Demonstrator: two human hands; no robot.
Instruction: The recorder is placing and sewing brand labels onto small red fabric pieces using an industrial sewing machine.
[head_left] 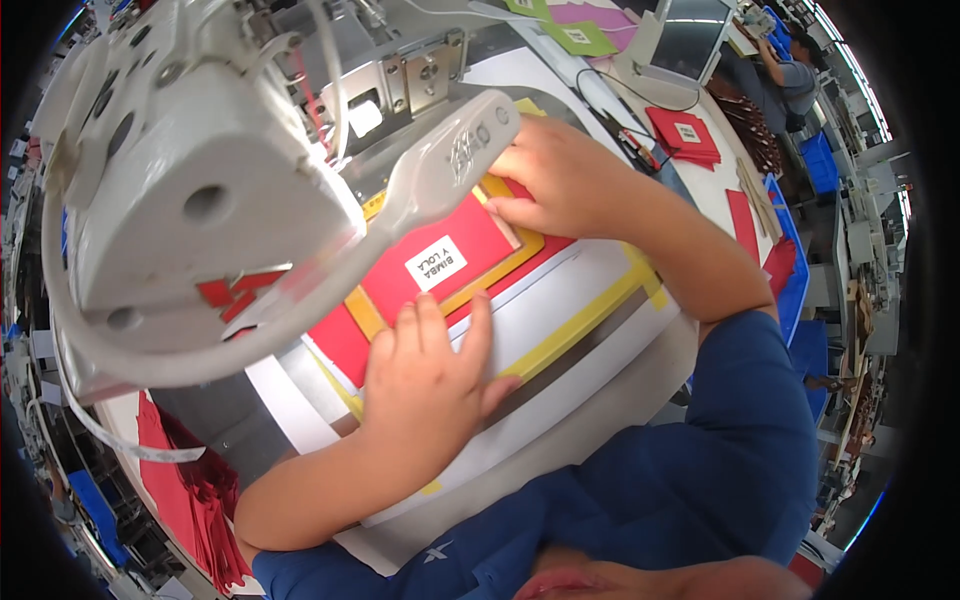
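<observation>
A yellow template frame point(533, 244) surrounds a red panel point(392, 279) that carries a white printed label point(436, 263). More red material shows under the frame's edges, on a white sheet point(560, 300) with yellow tape borders. My left hand point(425, 370) is open, its fingers spread and their tips touching the frame's near edge and the red pieces. At the frame's right end, my right hand point(565, 185) grips it with bent fingers, the thumb lying along its edge. A grey lamp arm point(440, 165) crosses above and hides part of the frame and some right fingertips.
A large white sewing machine head point(200, 210) stands on the left, with metal parts point(425, 75) behind. Red pieces lie in a pile point(190, 490) at lower left and a stack point(685, 135) at right. Beyond are green pieces point(580, 38), a screen point(693, 35), and another person point(798, 80).
</observation>
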